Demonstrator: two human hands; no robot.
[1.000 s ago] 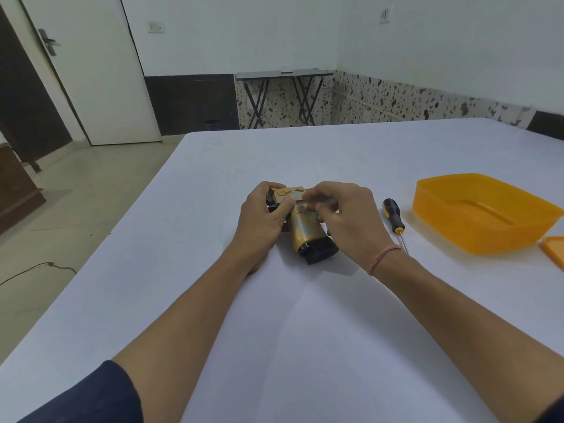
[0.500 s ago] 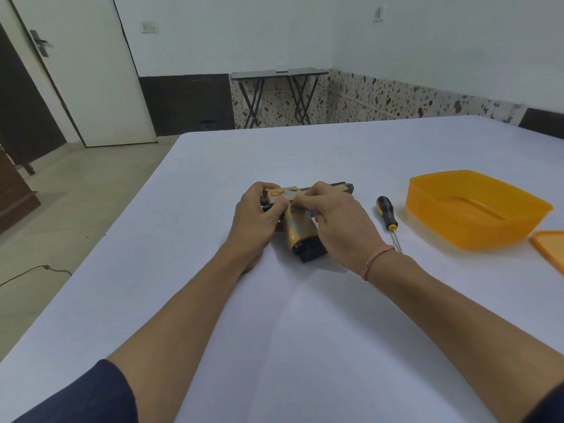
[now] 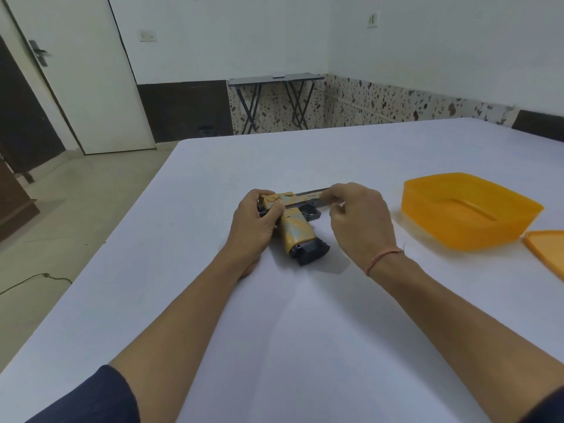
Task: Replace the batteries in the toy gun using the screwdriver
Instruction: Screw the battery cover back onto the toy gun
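Note:
The toy gun (image 3: 297, 232), yellow-tan with a dark slide and a black base on its grip, lies on its side on the white table (image 3: 305, 331), barrel pointing right. My left hand (image 3: 253, 221) is wrapped around the gun's rear end, thumb on top. My right hand (image 3: 360, 221) hovers over the front of the barrel, its thumb and fingers pinched together at the slide's tip. Whether they hold a small part, I cannot tell. The screwdriver is out of sight, hidden behind my right hand.
An orange plastic tub (image 3: 476, 215) stands open to the right of my right hand, and its orange lid (image 3: 546, 248) lies flat at the right edge of the view. The table's left edge drops to the floor. A folding table stands by the far wall.
My right hand has slid from the gun's grip and rear rightward to the barrel tip, uncovering the grip and covering the screwdriver. My left hand stays on the rear.

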